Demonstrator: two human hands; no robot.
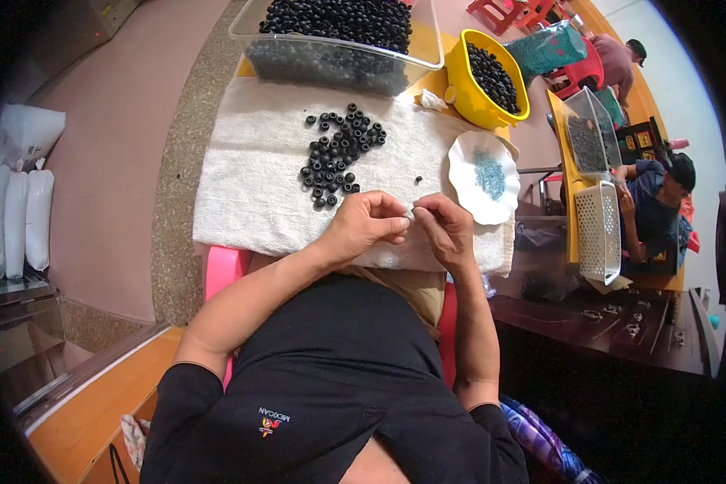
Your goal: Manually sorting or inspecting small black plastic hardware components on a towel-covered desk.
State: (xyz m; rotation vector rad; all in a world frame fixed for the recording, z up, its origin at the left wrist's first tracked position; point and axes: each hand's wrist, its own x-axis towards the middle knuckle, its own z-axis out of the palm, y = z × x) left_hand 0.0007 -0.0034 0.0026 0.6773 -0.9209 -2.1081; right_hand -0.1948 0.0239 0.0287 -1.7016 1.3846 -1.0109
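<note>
My left hand (369, 226) and my right hand (447, 230) meet at the fingertips over the white towel (246, 169). Both are closed in a pinch; what lies between the fingers is too small and too hidden to name. Just beyond them sits a single small black piece (419, 179). A loose cluster of round black pieces with hollow centres (331, 157) spreads on the towel, ahead of my left hand. To the right of my right hand stands a white scalloped dish (466, 179) holding small clear light-blue bits.
At the far edge of the towel are a clear plastic bin (331, 68) full of black pieces and a yellow basin (458, 81) with more. Further right, a person (661, 198) sits by a white perforated basket (598, 230). White sacks (39, 218) stand at left.
</note>
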